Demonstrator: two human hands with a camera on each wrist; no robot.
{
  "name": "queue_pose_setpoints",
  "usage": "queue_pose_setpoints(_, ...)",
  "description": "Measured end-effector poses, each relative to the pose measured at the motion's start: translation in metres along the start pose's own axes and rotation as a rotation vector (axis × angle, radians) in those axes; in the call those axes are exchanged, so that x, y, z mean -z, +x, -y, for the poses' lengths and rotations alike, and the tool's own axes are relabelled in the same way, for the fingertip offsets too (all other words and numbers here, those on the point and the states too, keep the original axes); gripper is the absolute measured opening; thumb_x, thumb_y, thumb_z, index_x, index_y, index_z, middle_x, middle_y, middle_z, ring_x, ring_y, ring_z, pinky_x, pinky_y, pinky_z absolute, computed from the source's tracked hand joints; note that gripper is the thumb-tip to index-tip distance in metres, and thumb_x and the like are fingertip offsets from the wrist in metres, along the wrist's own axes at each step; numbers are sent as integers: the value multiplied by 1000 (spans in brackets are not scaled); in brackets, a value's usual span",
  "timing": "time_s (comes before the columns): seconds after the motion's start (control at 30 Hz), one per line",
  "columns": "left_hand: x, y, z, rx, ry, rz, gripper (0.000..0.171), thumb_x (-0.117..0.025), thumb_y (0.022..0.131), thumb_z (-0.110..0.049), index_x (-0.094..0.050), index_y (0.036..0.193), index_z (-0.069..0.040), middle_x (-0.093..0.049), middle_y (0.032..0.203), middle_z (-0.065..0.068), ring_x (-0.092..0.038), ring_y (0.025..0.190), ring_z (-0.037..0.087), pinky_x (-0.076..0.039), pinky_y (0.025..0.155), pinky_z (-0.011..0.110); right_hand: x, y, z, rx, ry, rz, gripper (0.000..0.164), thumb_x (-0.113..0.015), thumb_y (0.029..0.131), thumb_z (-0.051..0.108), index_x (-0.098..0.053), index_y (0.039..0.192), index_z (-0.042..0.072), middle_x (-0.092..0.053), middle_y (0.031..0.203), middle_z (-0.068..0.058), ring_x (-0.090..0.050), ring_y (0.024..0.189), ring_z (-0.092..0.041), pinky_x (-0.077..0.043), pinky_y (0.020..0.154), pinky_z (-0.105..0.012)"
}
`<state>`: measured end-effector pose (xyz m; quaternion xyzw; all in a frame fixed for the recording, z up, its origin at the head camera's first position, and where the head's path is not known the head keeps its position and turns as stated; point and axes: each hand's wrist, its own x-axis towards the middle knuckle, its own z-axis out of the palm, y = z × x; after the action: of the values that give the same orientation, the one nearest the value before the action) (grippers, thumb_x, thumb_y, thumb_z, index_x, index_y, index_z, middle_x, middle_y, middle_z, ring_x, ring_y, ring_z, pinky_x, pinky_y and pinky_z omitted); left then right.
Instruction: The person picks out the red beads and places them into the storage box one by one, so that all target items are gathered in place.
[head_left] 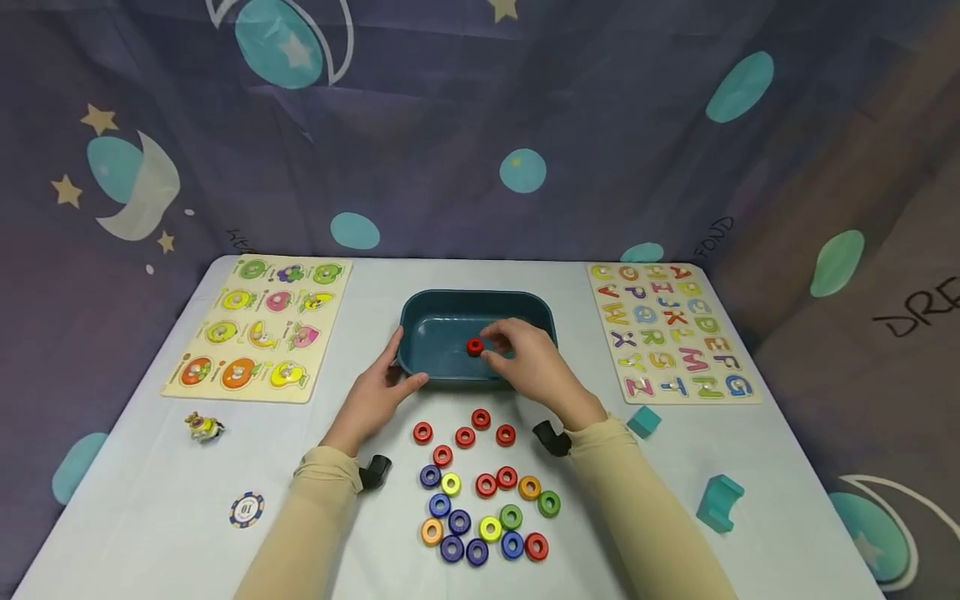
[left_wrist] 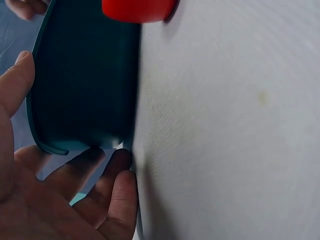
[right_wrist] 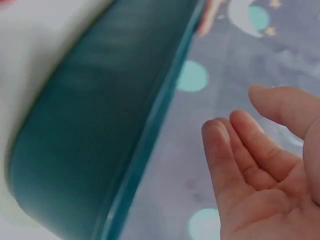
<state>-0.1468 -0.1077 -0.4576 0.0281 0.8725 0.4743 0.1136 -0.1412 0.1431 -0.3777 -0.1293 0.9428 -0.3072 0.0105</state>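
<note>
A dark teal tray [head_left: 435, 333] stands on the table in the head view. At its near left corner is my left hand [head_left: 369, 404]; in the left wrist view the thumb [left_wrist: 19, 82] lies at the rim and the fingers bend along the end wall. My right hand [head_left: 536, 367] is over the tray's right side, thumb and fingertips apart. A small red ring [head_left: 475, 352] shows just off those fingertips, within the tray's outline. The right wrist view shows nothing between the thumb [right_wrist: 282, 105] and fingers. Several red rings [head_left: 422, 440] lie in front of the tray.
Nearer are blue, yellow, green and orange rings [head_left: 432, 541]. A fruit puzzle board [head_left: 330, 333] lies left, a letter board [head_left: 622, 383] right. A small figurine [head_left: 204, 427] and a poker chip [head_left: 247, 509] lie left; a teal cube [head_left: 643, 422] and teal arch block [head_left: 720, 503] right.
</note>
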Motion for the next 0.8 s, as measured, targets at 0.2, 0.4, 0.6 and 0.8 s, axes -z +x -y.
queue_pose_setpoints(0.2, -2, 0, 3, 1, 3, 6, 84, -65, 85, -54, -8, 146, -57, -47, 147, 12, -48, 134, 29, -36, 113, 53, -7, -45, 5, 62, -17, 102, 16, -72, 86, 19, -69, 102, 15, -66, 97, 3, -59, 84, -9, -55, 76, -27)
queue_pose_setpoints(0.4, -3, -3, 7, 16, 20, 12, 84, -64, 86, -55, -6, 146, -57, -42, 150, 11, -47, 135, 29, -36, 112, 53, -30, -71, -14, 30, -109, 229, 21, -76, 81, 19, -69, 99, 12, -64, 91, 3, -53, 78, -9, -50, 69, -24)
queue_pose_setpoints(0.6, -1, -4, 5, 10, 21, 8, 84, -64, 86, -55, -5, 146, -58, -44, 149, 13, -47, 135, 30, -36, 112, 55, -38, -75, -28, -5, -105, 203, 28, -78, 77, 12, -66, 102, 14, -61, 96, 6, -52, 85, -8, -52, 78, -28)
queue_pose_setpoints(0.8, 0, 0, 2, 8, 27, 12, 84, -64, 86, -55, -4, 145, -59, -45, 148, 13, -47, 135, 30, -36, 112, 54, -37, -75, -32, -2, -91, 176, 24, -77, 78, 7, -67, 99, 15, -60, 98, 6, -52, 89, -7, -54, 82, -31)
